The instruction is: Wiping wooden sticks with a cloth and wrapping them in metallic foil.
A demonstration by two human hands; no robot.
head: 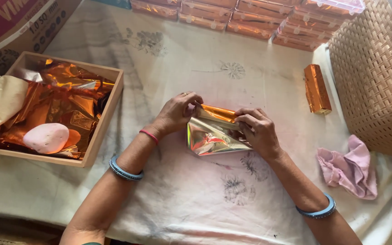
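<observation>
We are working at the middle of a cloth-covered table (pixel 182 199), both hands closed on a sheet of orange foil (pixel 212 136) that is wrapping around a small bar. Our left hand (pixel 175 113) is pinching the left end of the wrap, fingers curled tight over the fold, while our right hand (pixel 257 131) is pressing down on the right end, fingertips clamped on the foil's upper edge. The loose flap of foil is lying toward us on the cloth, its shiny inner face showing. Near our left, well apart from the hands, a wooden tray (pixel 107 115) is holding crumpled foil sheets and a pale pink stone (pixel 46 137); its right wall is bounding the room on that side. To the right, a finished wrapped bar (pixel 316 88) is lying beside a woven basket (pixel 377 77), and a pink cloth (pixel 350 168) is sitting near our right forearm. Along the far edge, rows of orange packed boxes (pixel 250 16) are standing. Bare cloth is lying open between us and the foil.
</observation>
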